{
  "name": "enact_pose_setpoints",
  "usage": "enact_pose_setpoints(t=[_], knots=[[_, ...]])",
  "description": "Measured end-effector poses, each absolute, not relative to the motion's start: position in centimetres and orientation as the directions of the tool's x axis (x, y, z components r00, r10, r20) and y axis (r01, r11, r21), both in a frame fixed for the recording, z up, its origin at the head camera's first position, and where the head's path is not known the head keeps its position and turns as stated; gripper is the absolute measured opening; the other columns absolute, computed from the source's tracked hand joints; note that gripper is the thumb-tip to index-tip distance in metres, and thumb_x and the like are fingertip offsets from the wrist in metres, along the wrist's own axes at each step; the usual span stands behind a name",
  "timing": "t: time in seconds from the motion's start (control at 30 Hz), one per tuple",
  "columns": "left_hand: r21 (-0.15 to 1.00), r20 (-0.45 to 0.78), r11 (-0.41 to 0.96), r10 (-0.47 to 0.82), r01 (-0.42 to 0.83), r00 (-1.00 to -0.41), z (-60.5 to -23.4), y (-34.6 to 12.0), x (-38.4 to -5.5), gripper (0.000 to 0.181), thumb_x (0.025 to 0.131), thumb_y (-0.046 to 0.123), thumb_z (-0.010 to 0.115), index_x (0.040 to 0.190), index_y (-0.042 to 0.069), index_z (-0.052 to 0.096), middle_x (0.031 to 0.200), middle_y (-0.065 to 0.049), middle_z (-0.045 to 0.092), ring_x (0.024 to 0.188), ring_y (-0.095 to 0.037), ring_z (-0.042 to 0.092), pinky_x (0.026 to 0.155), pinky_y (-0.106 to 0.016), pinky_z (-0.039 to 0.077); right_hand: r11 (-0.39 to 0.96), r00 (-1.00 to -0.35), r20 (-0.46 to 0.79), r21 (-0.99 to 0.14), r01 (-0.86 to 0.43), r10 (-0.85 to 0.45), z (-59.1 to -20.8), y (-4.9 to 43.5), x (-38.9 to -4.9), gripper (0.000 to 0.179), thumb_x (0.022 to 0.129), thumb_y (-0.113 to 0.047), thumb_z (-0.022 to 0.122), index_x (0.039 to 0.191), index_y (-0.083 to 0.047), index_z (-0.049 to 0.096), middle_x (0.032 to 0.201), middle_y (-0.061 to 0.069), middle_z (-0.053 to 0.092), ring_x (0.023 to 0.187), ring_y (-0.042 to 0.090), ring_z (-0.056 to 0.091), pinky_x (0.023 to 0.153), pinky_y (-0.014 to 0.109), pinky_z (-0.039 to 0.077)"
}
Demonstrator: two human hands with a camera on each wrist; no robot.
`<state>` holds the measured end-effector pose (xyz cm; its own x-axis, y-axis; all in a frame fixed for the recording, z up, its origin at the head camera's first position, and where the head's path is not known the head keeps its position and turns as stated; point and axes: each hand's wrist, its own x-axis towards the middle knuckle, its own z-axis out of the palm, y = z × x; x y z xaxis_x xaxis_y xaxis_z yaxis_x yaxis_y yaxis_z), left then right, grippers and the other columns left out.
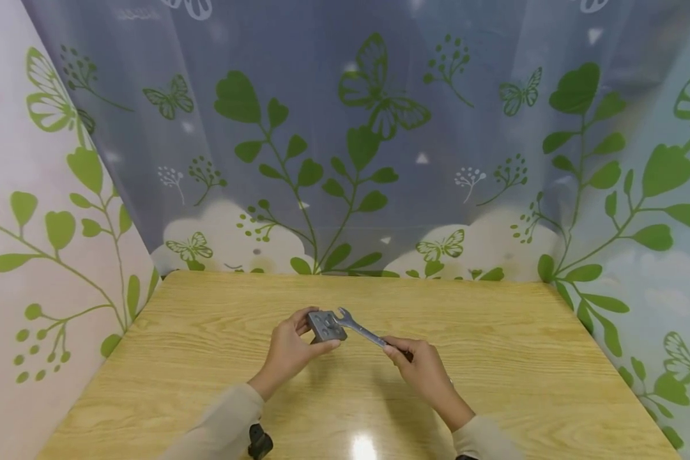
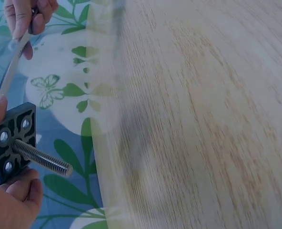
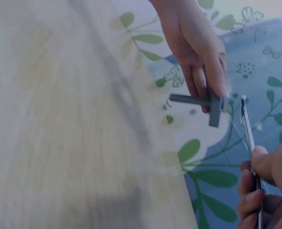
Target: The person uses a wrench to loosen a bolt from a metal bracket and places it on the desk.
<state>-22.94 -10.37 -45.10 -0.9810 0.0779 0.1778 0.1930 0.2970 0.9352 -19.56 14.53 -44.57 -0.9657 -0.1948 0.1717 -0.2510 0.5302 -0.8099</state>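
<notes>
While left grip point(image 1: 290, 349) pinches plate point(image 1: 325, 326) at its edges | right grip point(image 1: 421, 370) holds wrench point(image 1: 363, 331), open end near plate

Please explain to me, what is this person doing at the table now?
A person is holding up two metal-looking parts over a wooden table. The left hand grips a dark square plate by its edges; a threaded rod sticks out from one face. The right hand holds a wrench, its open end pointing towards the plate. In the right wrist view, a gap shows between them, so the wrench does not appear fitted on anything yet.
</notes>
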Motion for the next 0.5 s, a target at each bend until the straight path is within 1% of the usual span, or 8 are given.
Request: enact_pose_setpoints(t=[0.1,0.23,0.4,0.5], knots=[[0.93,0.195,0.304,0.063,0.205,-0.979,-45.0,-10.2,-22.9,0.078,0.067,0.022,0.089,0.131,-0.002,0.053,0.121,-0.02,0.063,0.112,-0.034,0.062,0.094,-0.045,0.051,0.524,-0.973,0.151,-0.822,-0.222,-0.176,-44.8,13.9,-19.1,0.025,0.094,-0.011,0.06,0.116,-0.002,0.068,0.086,0.007,0.07,0.055,0.008,0.044,0.045,0.02,0.038],[0.921,0.224,0.317,0.046,0.227,-0.974,-45.1,-10.1,-22.9,0.077,0.066,0.021,0.089,0.13,-0.002,0.053,0.123,-0.019,0.063,0.113,-0.034,0.061,0.095,-0.045,0.05,0.51,-0.974,0.151,-0.832,-0.218,-0.17,-45.0,13.4,-18.7,0.027,0.095,-0.014,0.06,0.116,0.0,0.068,0.086,0.011,0.07,0.054,0.008,0.044,0.044,0.02,0.037],[0.909,0.266,0.323,0.034,0.263,-0.963,-45.3,-10.0,-22.9,0.076,0.065,0.02,0.09,0.129,-0.001,0.055,0.124,-0.017,0.063,0.115,-0.031,0.06,0.094,-0.04,0.051,0.508,-0.97,0.174,-0.828,-0.236,-0.167,-45.2,12.7,-18.3,0.029,0.095,-0.016,0.06,0.116,0.002,0.067,0.077,0.01,0.066,0.052,0.005,0.043,0.042,0.018,0.036],[0.904,0.287,0.324,0.03,0.281,-0.958,-45.5,-10.0,-22.9,0.074,0.065,0.019,0.089,0.128,-0.001,0.055,0.123,-0.017,0.063,0.115,-0.032,0.06,0.092,-0.039,0.052,0.513,-0.97,0.18,-0.824,-0.241,-0.166,-45.3,12.4,-18.1,0.029,0.095,-0.017,0.06,0.115,0.002,0.068,0.073,0.009,0.065,0.051,0.004,0.043,0.041,0.017,0.035]])
